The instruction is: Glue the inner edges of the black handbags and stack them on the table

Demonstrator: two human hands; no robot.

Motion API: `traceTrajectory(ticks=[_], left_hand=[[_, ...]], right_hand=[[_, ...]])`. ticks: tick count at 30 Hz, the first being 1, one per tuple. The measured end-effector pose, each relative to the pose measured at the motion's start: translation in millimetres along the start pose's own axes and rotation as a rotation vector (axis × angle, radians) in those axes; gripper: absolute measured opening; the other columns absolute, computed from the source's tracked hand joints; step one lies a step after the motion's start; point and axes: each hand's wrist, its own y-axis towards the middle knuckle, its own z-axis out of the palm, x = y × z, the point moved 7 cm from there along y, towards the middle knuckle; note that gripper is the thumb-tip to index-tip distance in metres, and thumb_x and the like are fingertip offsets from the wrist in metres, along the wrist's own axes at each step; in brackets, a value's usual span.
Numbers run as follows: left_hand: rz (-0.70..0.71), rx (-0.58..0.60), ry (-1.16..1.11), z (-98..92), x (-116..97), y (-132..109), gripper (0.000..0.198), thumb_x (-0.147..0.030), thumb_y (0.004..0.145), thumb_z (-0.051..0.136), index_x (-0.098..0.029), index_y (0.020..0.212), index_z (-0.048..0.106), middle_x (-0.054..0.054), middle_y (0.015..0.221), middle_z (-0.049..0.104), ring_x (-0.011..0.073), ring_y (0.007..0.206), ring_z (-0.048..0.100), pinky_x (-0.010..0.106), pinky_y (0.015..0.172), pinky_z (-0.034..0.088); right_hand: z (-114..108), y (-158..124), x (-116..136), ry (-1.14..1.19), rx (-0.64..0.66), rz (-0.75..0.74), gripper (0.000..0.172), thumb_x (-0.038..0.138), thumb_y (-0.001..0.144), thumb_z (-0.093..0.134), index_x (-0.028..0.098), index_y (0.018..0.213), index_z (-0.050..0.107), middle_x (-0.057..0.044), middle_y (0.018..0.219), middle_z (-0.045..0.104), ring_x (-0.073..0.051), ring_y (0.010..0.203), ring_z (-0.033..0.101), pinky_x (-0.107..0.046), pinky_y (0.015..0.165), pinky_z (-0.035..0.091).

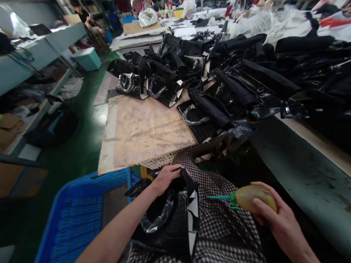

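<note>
A black handbag with white lining edges along its right side lies on my lap, over a checked cloth. Its handle is wrapped in clear plastic. My left hand grips the top edge of the bag, fingers closed on the black material and partly hidden. To the right, my right hand is wrapped round a squeeze bottle of yellowish liquid. The bottle's green nozzle points left toward the bag's open side, a short way apart from it.
Ahead stands a wooden worktable with many black bags piled on its right. A blue plastic basket sits at my left. A greenish board runs along the right. Farther off, a person sits near a long bench.
</note>
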Motion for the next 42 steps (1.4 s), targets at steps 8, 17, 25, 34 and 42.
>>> traceTrajectory(ticks=[8, 17, 25, 34, 42], left_hand=[[0.018, -0.033, -0.028, -2.4, 0, -5, 0.028, -0.037, 0.085, 0.066, -0.011, 0.087, 0.075, 0.008, 0.087, 0.074, 0.0209, 0.086, 0.067, 0.029, 0.085, 0.049], [0.026, -0.046, -0.037, -5.2, 0, -8, 0.025, -0.034, 0.085, 0.064, -0.012, 0.086, 0.074, 0.008, 0.088, 0.074, 0.0206, 0.086, 0.067, 0.028, 0.083, 0.05], [0.039, -0.053, -0.023, -6.1, -2, -9, 0.023, -0.032, 0.086, 0.064, -0.012, 0.086, 0.075, 0.007, 0.087, 0.074, 0.02, 0.085, 0.067, 0.027, 0.083, 0.049], [0.049, -0.03, -0.008, -5.1, -2, -8, 0.026, -0.035, 0.086, 0.065, -0.011, 0.086, 0.075, 0.009, 0.087, 0.074, 0.0215, 0.086, 0.067, 0.029, 0.085, 0.049], [0.06, -0.018, 0.012, -5.3, -2, -7, 0.03, -0.038, 0.086, 0.065, -0.011, 0.087, 0.076, 0.01, 0.09, 0.074, 0.0216, 0.088, 0.067, 0.03, 0.087, 0.049]], right_hand=[[25, 18, -10, 0.01, 0.098, 0.136, 0.055, 0.052, 0.074, 0.076, 0.025, 0.119, 0.058, -0.003, 0.092, 0.065, -0.016, 0.063, 0.052, -0.022, 0.046, 0.043], [35, 24, 9, -0.101, 0.068, 0.08, 0.055, 0.053, 0.072, 0.074, 0.022, 0.114, 0.059, -0.004, 0.088, 0.067, -0.019, 0.06, 0.058, -0.026, 0.043, 0.044], [46, 33, 14, -0.156, 0.07, 0.051, 0.054, 0.057, 0.07, 0.075, 0.022, 0.109, 0.061, -0.004, 0.088, 0.067, -0.022, 0.071, 0.061, -0.026, 0.047, 0.045], [49, 40, 23, -0.266, 0.064, -0.053, 0.054, 0.055, 0.071, 0.075, 0.019, 0.11, 0.063, -0.005, 0.094, 0.069, -0.027, 0.083, 0.064, -0.033, 0.066, 0.053], [49, 35, 19, -0.189, 0.164, 0.058, 0.052, 0.051, 0.07, 0.077, 0.021, 0.11, 0.063, -0.004, 0.085, 0.069, -0.024, 0.07, 0.063, -0.03, 0.055, 0.05]])
